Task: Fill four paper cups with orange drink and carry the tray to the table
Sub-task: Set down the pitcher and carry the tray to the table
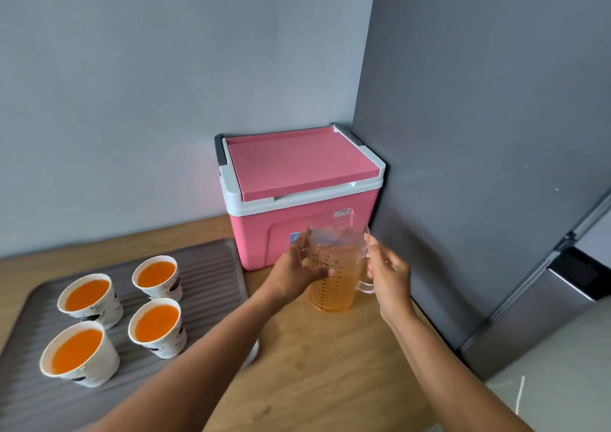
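Note:
Four paper cups full of orange drink stand on a grey ribbed tray (211, 266): back left (87, 294), back right (156, 274), front right (155, 324) and front left (77, 350). To the tray's right, a clear measuring jug (334, 289) stands upright on the wooden counter, orange drink filling its lower part. My left hand (294, 266) wraps the jug's left side, thumb across the front. My right hand (390, 276) is at the handle on the jug's right side, fingers curled against it.
A pink cooler box (297, 164) with its lid shut sits just behind the jug, in the corner of the grey walls. A steel fridge (529, 299) stands at the right beyond the wooden counter (314, 365). A small white object (254, 349) peeks out under my left forearm.

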Demonstrator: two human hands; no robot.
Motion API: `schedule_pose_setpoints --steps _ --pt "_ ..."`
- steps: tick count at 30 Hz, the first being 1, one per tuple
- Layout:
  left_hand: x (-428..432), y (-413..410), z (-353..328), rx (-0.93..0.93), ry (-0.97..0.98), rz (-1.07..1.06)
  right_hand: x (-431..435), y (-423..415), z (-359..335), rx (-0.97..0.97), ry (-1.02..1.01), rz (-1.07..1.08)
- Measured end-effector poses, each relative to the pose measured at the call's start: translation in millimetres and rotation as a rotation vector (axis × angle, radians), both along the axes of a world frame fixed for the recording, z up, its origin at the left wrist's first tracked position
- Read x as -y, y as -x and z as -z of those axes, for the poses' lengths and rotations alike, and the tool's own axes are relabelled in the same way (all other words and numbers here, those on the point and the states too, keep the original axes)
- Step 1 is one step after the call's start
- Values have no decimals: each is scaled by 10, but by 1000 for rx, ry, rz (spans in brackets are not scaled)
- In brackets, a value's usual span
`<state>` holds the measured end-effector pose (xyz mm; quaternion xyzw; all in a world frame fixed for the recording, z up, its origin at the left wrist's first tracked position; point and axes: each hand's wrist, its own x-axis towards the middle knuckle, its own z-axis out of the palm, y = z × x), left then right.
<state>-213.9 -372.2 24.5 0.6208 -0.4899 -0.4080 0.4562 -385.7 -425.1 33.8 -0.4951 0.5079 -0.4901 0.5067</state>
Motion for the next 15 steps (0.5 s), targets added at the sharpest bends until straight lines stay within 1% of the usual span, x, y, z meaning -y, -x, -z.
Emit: schedule_pose_setpoints --steps 3,9,12,15 --pt "118 14 31 -11 -21 -10 107 6 66 26 -25 -20" --pt "183 13 60 -79 -12 13 292 8 232 15 14 -51" --pt "159 29 92 -82 -6 -5 325 30 275 -38 64 -68" --pt "86 81 76 -67 9 -103 355 55 250 -182 229 -5"
